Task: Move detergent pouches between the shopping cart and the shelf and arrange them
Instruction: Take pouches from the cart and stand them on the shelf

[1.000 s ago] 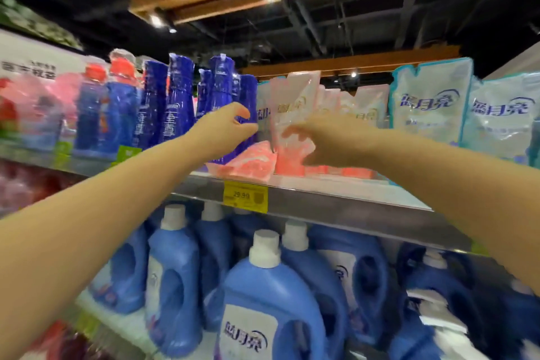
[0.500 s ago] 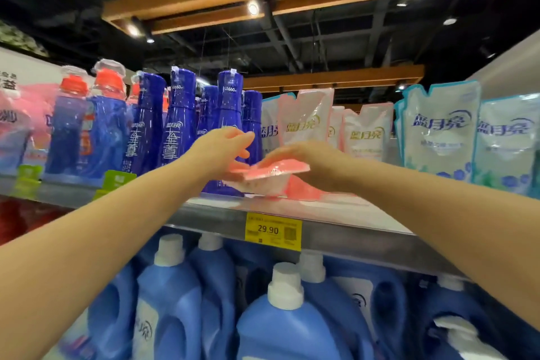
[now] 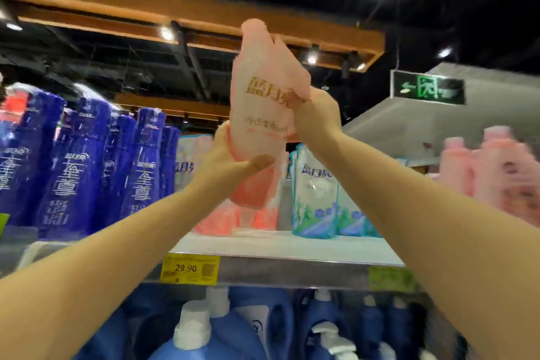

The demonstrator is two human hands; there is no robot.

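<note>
1. With fingers [image 3: 306, 96] of the right hand [image 3: 317, 117] curled over its upper right edge, gripped a pink pouch [image 3: 263, 114] upright in the air, above and in front of the shelf [image 3: 292, 272].
2. Clasped its lower left side in the left hand [image 3: 230, 161], thumb pressed across the front, remaining fingers wrapped behind.
3. Showed pale translucent pink film, gold characters across the upper front, small red print below, deeper pink toward the base, a narrowed spout corner on top; creased at the right grip.
4. Had lain flat and low between both hands half a second before; since lifted well clear of the shelf and turned upright.
5. Counted one pouch in hand, two hands on it, one yellow price tag [image 3: 190, 269] marked 29.90, one green exit sign [image 3: 428, 90].
6. Counted at least two teal pouches [image 3: 315, 193] standing on the shelf to its right; pink pouches [image 3: 219, 221] behind and below, number unclear; about five dark blue bottles [image 3: 73, 166] at left; blurred pink bottles [image 3: 496, 164] far right.
</note>
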